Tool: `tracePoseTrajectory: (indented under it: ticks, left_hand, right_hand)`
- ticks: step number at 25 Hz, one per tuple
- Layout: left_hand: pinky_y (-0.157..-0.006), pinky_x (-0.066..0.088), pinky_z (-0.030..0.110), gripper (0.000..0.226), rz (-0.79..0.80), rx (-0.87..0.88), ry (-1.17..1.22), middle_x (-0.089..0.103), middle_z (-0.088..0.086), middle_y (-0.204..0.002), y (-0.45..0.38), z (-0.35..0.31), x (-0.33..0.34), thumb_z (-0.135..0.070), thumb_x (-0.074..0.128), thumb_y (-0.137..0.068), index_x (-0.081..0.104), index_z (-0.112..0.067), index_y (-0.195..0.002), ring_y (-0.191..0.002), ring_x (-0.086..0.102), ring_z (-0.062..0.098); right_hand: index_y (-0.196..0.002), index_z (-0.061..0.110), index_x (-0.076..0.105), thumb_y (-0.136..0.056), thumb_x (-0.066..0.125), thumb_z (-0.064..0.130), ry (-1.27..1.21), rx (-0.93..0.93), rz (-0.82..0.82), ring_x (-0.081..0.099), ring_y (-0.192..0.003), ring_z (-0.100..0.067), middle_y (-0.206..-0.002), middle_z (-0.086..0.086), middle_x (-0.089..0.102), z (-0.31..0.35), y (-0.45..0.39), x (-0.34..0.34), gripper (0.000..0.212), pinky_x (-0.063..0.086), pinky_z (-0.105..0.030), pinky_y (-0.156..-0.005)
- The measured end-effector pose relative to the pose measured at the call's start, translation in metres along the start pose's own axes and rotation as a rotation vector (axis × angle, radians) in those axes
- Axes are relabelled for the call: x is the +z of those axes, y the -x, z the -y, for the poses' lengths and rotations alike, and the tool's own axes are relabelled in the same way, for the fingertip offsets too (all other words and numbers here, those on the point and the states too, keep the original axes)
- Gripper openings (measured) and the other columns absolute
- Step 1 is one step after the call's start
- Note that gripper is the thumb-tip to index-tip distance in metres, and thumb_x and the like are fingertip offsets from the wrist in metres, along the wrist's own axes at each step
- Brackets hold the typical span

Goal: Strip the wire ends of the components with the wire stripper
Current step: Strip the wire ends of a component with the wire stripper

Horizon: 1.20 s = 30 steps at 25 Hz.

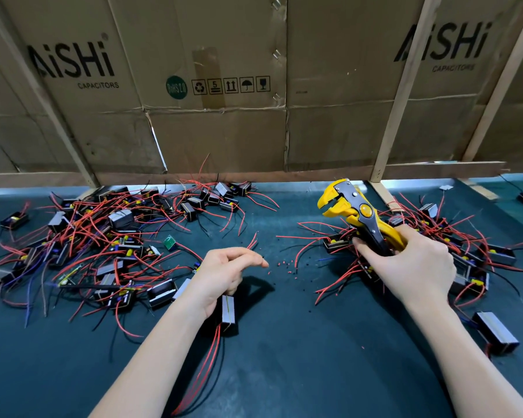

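**Wire stripper raised in the right hand, component held in the left**

Wire stripper [357,212], yellow and black, is gripped by the right hand [411,267], whose fingers are curled tight round both handles. Its yellow head points up and to the left, lifted above the worktop [284,357], and its jaws stand apart with nothing between them.

The left hand [224,273] holds one component [228,312], a small black and grey block, which hangs below the palm. The lower fingers appear to curl round its top, though the grip itself is hidden. The thumb and forefinger [254,257] reach forward, close together; whether they pinch a wire cannot be told. Red wires [206,366] trail from the bottom of the block toward the near edge.

Between the two hands, small red and black bits of insulation [284,265] lie scattered on the dark green worktop. A large tangled pile of components [109,236] with red, black and blue wires sits to the left. A smaller pile [465,251] lies under and beyond the right hand. One more block [495,333] lies apart at the right. Cardboard panels [194,116] printed "AiSHi CAPACITORS" stand behind.
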<state>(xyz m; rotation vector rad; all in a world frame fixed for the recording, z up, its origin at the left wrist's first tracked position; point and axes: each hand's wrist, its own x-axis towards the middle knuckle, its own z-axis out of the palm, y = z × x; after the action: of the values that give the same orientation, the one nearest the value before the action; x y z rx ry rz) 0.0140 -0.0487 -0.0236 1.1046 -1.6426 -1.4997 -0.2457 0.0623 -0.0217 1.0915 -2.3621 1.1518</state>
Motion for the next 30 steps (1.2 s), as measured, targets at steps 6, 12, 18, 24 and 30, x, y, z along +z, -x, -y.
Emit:
tracePoseTrajectory:
  ticks: [6, 12, 18, 24, 30]
  left_hand:
    - [-0.041, 0.015, 0.016, 0.029, -0.049, 0.048, -0.027, 0.031, -0.007, -0.047, -0.002, 0.0, -0.007, -0.007, 0.061, -0.088, 0.073, -0.018, -0.063, -0.041, 0.016, 0.009]
    - [-0.041, 0.012, 0.013, 0.02, -0.034, 0.015, 0.074, 0.039, -0.009, -0.04, -0.002, -0.001, -0.006, -0.008, 0.062, -0.091, 0.075, -0.015, -0.077, -0.034, 0.013, 0.007]
    - [-0.042, 0.01, 0.018, 0.017, 0.054, 0.044, -0.054, 0.017, -0.007, -0.047, 0.001, 0.001, -0.011, -0.019, 0.061, -0.095, 0.076, -0.019, -0.102, -0.041, 0.011, 0.011]
    - [-0.051, 0.029, 0.023, 0.06, 0.178, 0.059, -0.158, 0.05, -0.004, -0.072, 0.005, -0.009, -0.029, -0.072, 0.062, -0.073, 0.072, -0.023, -0.104, -0.058, 0.038, 0.011]
    - [-0.047, 0.018, 0.022, 0.087, 0.556, -0.089, -0.152, 0.033, -0.002, -0.062, 0.014, -0.019, -0.053, -0.089, 0.051, -0.063, 0.067, -0.026, -0.121, -0.05, 0.022, 0.013]
  right_hand:
    - [-0.074, 0.021, 0.064, -0.061, 0.068, 0.076, 0.007, 0.002, 0.025, 0.062, -0.073, -0.036, -0.06, -0.001, 0.061, 0.0, 0.001, 0.002, 0.056, 0.047, -0.036, -0.065]
    - [-0.072, 0.021, 0.062, -0.062, 0.07, 0.074, 0.015, -0.004, 0.028, 0.061, -0.071, -0.036, -0.061, -0.001, 0.061, 0.001, 0.001, 0.001, 0.054, 0.049, -0.036, -0.064]
    - [-0.071, 0.022, 0.062, -0.062, 0.072, 0.072, 0.009, -0.008, 0.028, 0.06, -0.07, -0.035, -0.059, -0.001, 0.06, 0.003, 0.002, 0.002, 0.052, 0.047, -0.035, -0.062]
    - [-0.074, 0.024, 0.062, -0.062, 0.073, 0.072, -0.018, 0.002, 0.031, 0.06, -0.071, -0.034, -0.06, 0.003, 0.06, 0.002, 0.001, 0.002, 0.05, 0.044, -0.033, -0.062]
    - [-0.078, 0.023, 0.061, -0.061, 0.071, 0.073, -0.018, 0.012, -0.001, 0.061, -0.072, -0.034, -0.063, 0.002, 0.06, 0.001, 0.001, 0.003, 0.053, 0.043, -0.033, -0.062]
